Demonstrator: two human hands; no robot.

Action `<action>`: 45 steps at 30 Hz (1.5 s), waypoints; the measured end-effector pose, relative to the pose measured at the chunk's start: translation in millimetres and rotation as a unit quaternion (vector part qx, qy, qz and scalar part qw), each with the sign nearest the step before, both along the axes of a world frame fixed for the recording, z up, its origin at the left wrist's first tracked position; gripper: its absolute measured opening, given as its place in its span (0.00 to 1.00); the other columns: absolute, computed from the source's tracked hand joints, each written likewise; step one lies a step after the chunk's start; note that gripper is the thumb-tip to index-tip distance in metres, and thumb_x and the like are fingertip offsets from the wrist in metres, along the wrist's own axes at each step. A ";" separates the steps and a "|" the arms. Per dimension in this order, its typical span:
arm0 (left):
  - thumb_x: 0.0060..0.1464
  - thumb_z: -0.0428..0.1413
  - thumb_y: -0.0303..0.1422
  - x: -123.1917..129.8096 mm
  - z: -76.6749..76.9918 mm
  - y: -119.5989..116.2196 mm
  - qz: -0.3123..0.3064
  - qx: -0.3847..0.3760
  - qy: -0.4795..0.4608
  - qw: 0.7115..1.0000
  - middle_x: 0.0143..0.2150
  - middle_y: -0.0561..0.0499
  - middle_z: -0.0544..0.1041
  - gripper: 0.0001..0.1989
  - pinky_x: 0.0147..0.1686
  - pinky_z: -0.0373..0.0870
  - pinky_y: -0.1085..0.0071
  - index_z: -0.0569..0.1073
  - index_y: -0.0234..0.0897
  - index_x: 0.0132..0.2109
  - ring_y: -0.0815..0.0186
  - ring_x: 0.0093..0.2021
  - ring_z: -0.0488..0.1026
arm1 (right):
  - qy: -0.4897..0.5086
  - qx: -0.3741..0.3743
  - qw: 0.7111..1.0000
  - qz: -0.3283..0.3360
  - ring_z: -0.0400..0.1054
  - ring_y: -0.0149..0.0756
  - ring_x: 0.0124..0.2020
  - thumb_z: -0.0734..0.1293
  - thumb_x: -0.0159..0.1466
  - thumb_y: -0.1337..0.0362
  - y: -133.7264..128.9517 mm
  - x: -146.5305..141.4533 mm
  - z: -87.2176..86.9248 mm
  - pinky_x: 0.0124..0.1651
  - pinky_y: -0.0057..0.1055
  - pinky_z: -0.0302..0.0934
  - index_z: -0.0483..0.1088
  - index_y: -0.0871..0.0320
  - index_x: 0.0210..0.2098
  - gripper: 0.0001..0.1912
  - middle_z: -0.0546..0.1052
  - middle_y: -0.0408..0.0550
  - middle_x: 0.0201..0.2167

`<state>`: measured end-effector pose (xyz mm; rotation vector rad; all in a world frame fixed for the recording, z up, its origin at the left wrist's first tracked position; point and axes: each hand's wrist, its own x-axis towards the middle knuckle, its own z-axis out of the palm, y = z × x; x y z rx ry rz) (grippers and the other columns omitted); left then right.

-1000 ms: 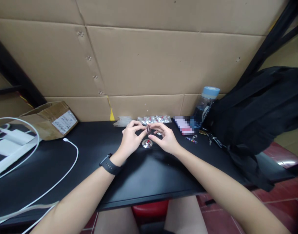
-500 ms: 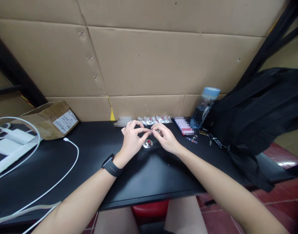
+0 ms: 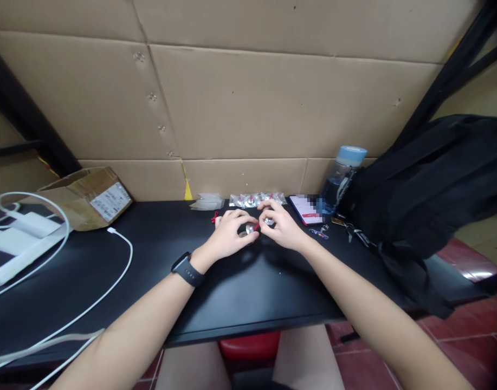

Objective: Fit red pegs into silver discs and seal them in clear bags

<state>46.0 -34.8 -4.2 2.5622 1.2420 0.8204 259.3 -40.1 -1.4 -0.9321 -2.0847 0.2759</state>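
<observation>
My left hand (image 3: pixel 228 234) is closed round the rim of a small silver disc (image 3: pixel 249 229), shaped like a little cymbal, just above the black table. A red cord (image 3: pixel 257 226) comes from the disc's middle, and the fingertips of my right hand (image 3: pixel 281 227) pinch at it. A second silver disc (image 3: pixel 268 221) shows under the right fingers; whether it is held or lying there I cannot tell. Another bit of red cord (image 3: pixel 214 216) pokes out beyond my left knuckles. Behind the hands lie several silver discs in clear plastic bags (image 3: pixel 256 200).
Clear plastic sleeves (image 3: pixel 208 201) lie at the back. To the right are a phone (image 3: pixel 307 210), a keyring charm (image 3: pixel 319 233), a water bottle (image 3: pixel 338 181) and a black backpack (image 3: pixel 431 200). An open cardboard box (image 3: pixel 75 197) and a white cable (image 3: pixel 126 260) occupy the left.
Both hands were pinching a thin thing raised between them, with a disc lying below. They have come lower, and the left fingers are now round a disc.
</observation>
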 end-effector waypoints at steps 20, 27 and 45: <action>0.60 0.58 0.30 -3.2 -8.6 12.2 -0.014 -0.094 -0.124 0.988 0.39 0.51 0.84 0.05 0.43 0.77 0.67 0.80 0.41 0.40 0.62 0.37 0.81 | -0.017 -0.224 0.974 0.028 0.77 0.37 0.29 0.70 0.63 0.66 5.3 15.1 -8.6 0.36 0.31 0.70 0.74 0.56 0.31 0.03 0.80 0.45 0.26; 0.56 0.61 0.31 9.4 -17.6 13.0 -0.008 -0.174 -0.343 0.923 0.39 0.46 0.83 0.05 0.45 0.80 0.65 0.78 0.35 0.40 0.62 0.40 0.82 | 0.311 -0.362 0.874 0.091 0.81 0.38 0.38 0.75 0.61 0.52 0.6 -9.8 -20.1 0.38 0.35 0.78 0.69 0.57 0.40 0.18 0.77 0.51 0.50; 0.52 0.59 0.26 -102.9 -3.8 71.2 0.245 0.079 0.054 0.965 0.53 0.45 0.77 0.16 0.49 0.67 0.58 0.75 0.41 0.49 0.51 0.53 0.72 | 0.278 -0.336 0.899 0.045 0.79 0.35 0.31 0.79 0.53 0.58 2.0 -1.2 -12.6 0.34 0.31 0.76 0.73 0.56 0.49 0.26 0.77 0.53 0.50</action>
